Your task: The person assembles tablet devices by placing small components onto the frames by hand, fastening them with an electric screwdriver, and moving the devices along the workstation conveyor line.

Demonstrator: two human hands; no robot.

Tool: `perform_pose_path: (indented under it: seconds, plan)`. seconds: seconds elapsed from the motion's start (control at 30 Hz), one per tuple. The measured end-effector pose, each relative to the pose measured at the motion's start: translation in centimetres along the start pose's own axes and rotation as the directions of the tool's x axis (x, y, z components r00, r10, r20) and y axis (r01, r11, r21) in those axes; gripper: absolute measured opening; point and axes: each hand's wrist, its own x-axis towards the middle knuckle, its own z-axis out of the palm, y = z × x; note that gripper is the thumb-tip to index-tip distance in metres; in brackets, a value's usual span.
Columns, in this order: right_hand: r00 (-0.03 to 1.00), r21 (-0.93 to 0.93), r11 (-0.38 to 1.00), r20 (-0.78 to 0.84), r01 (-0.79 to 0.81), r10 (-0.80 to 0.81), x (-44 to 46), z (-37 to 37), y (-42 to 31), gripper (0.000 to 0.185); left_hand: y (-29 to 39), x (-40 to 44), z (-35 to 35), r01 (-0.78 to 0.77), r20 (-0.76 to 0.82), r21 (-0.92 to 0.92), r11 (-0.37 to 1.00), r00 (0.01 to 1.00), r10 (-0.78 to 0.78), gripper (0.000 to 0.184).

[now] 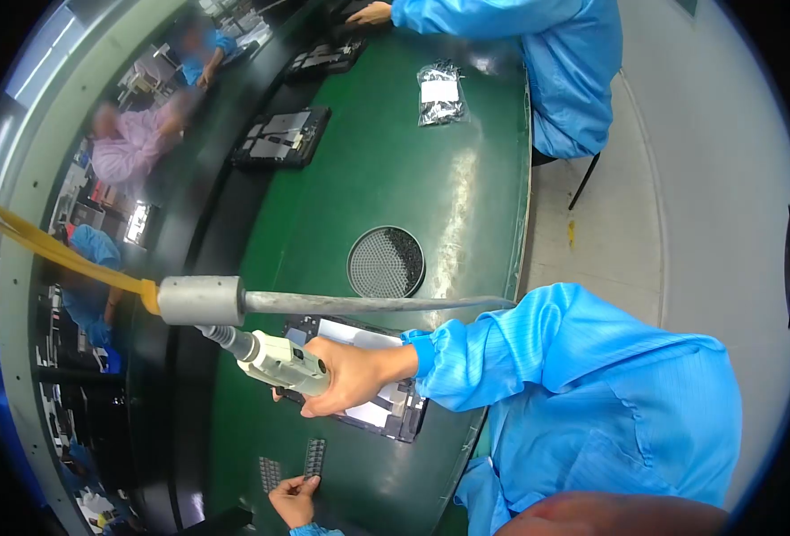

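Note:
My right hand [350, 375] is wrapped around a pale electric screwdriver [280, 361], which hangs below a grey cylinder [201, 300]. Beneath that hand lies an opened flat electronic device [402, 413] with a black frame and white panels, partly covered by hand and tool. The screwdriver's tip is hidden from view. Lower down, my left hand [293, 502] pinches the end of a small dark strip [315, 457] with a row pattern. A similar strip [270, 473] lies beside it on the green mat, close to the fingers.
A round perforated tray [375, 264] with small black pieces sits above the device on the green table [323, 214]. Farther along are a labelled clear bag [441, 96] and another opened device [283, 138]. A co-worker's blue sleeve [475, 16] reaches in. A yellow strap [64, 255] crosses left.

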Motion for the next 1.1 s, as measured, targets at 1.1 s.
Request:
perform_pose_path:
  seconds: [1.1]
  plan:
    - [0.999, 0.008, 0.999, -0.043, -0.031, 0.031, -0.1, -1.1, 0.2, 0.033, 9.1, -5.9, 10.0, -0.122, -0.408, -0.253, 0.960, 0.913, 0.009, 0.029]
